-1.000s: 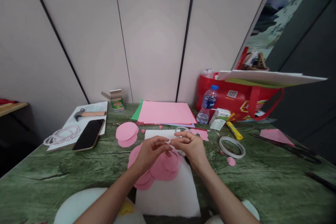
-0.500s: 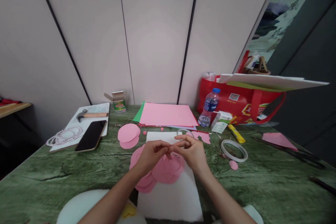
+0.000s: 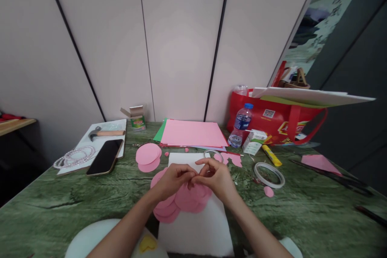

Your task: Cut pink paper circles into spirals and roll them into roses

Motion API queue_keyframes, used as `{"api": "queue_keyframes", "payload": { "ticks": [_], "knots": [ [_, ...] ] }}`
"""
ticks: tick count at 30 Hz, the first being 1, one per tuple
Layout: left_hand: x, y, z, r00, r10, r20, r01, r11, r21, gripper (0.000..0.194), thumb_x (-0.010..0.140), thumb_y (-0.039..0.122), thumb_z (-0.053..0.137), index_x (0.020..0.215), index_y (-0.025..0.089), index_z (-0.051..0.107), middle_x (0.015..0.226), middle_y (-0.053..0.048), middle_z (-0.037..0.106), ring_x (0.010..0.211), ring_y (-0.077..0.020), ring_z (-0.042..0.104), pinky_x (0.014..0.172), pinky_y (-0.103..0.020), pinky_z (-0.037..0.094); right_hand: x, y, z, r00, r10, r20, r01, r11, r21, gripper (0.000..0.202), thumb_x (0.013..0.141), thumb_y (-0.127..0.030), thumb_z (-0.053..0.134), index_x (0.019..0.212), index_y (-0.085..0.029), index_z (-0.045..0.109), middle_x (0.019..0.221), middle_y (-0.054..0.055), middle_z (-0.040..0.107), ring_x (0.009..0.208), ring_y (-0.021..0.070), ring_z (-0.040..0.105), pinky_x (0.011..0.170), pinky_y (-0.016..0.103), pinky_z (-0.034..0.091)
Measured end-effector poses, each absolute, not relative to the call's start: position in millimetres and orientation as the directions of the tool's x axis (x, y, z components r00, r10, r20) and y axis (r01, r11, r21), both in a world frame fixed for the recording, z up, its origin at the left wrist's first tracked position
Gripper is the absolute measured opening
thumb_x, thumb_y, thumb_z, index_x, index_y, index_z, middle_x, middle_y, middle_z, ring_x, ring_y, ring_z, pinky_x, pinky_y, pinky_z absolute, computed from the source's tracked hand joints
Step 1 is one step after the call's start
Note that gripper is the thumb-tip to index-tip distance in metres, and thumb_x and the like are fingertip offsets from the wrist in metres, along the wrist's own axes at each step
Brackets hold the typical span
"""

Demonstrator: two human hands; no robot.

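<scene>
My left hand (image 3: 177, 177) and my right hand (image 3: 213, 175) meet at their fingertips over the white sheet (image 3: 198, 229). Both are pinched closed; whatever they grip between the fingertips is too small and hidden to name. Just beneath them, overlapping pink paper circles (image 3: 193, 201) lie on the sheet, with more pink circles (image 3: 166, 211) at its left edge. Beyond my left hand rests another small pile of pink discs (image 3: 148, 155). Pink paper scraps (image 3: 234, 158) and a thin tape ring (image 3: 213, 154) are just past my right hand.
At left lie a phone (image 3: 105, 157), a hammer (image 3: 109, 132) and bead strings (image 3: 75, 156). Pink sheets (image 3: 193, 132) lie at the back. On the right are a bottle (image 3: 240, 125), a red bag (image 3: 256, 113), a glue tube (image 3: 271, 155), a tape roll (image 3: 281, 179) and scissors (image 3: 338, 177).
The fingertips of both hands have drawn slightly closer together and shifted a little left and down. The view has tilted slightly; the objects on the table stay in place.
</scene>
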State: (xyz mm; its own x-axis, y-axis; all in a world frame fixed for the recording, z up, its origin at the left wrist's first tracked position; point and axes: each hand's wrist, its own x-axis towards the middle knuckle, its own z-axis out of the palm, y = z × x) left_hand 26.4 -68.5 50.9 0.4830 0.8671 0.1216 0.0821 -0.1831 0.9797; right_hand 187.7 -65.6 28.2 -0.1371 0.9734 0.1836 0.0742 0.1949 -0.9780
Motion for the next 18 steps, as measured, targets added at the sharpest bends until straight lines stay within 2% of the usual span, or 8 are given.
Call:
{"api": "queue_keyframes", "payload": {
  "ticks": [4, 11, 15, 18],
  "knots": [
    [25, -69, 52, 0.528, 0.846, 0.072, 0.095, -0.143, 0.985, 0.025, 0.079, 0.026, 0.054, 0.060, 0.011, 0.060, 0.053, 0.000, 0.054, 0.051, -0.0089, 0.047, 0.052, -0.021, 0.036, 188, -66, 27, -0.200, 0.960, 0.196, 0.163, 0.230, -0.959, 0.044, 0.050, -0.026, 0.081, 0.088, -0.017, 0.061, 0.050, -0.007, 0.053, 0.047, 0.0088, 0.047, 0.047, 0.021, 0.037],
    [22, -67, 43, 0.616, 0.786, -0.054, 0.089, -0.001, 0.996, 0.013, 0.068, 0.021, 0.065, 0.059, 0.011, 0.062, 0.049, 0.001, 0.055, 0.045, -0.0084, 0.047, 0.047, -0.021, 0.035, 185, -69, 26, -0.407, 0.884, 0.230, 0.208, 0.335, -0.919, 0.059, 0.046, -0.028, 0.083, 0.098, -0.021, 0.057, 0.062, -0.008, 0.048, 0.051, 0.0078, 0.045, 0.047, 0.019, 0.037],
    [20, -65, 38, 0.664, 0.747, -0.031, 0.125, -0.069, 0.990, 0.017, 0.070, 0.023, 0.064, 0.058, 0.011, 0.062, 0.051, 0.001, 0.055, 0.047, -0.0072, 0.044, 0.048, -0.020, 0.034, 186, -71, 27, -0.458, 0.858, 0.232, 0.266, 0.381, -0.886, 0.077, 0.041, -0.028, 0.085, 0.109, -0.025, 0.050, 0.078, -0.005, 0.051, 0.053, 0.0068, 0.048, 0.046, 0.018, 0.037],
    [22, -64, 37, 0.662, 0.749, -0.023, 0.144, -0.097, 0.985, 0.020, 0.072, 0.027, 0.063, 0.060, 0.011, 0.061, 0.052, 0.002, 0.053, 0.048, -0.0069, 0.043, 0.047, -0.019, 0.032, 187, -71, 27, -0.452, 0.861, 0.233, 0.285, 0.387, -0.877, 0.080, 0.042, -0.030, 0.085, 0.112, -0.027, 0.048, 0.085, -0.004, 0.050, 0.052, 0.0057, 0.047, 0.045, 0.018, 0.036]
  ]
}}
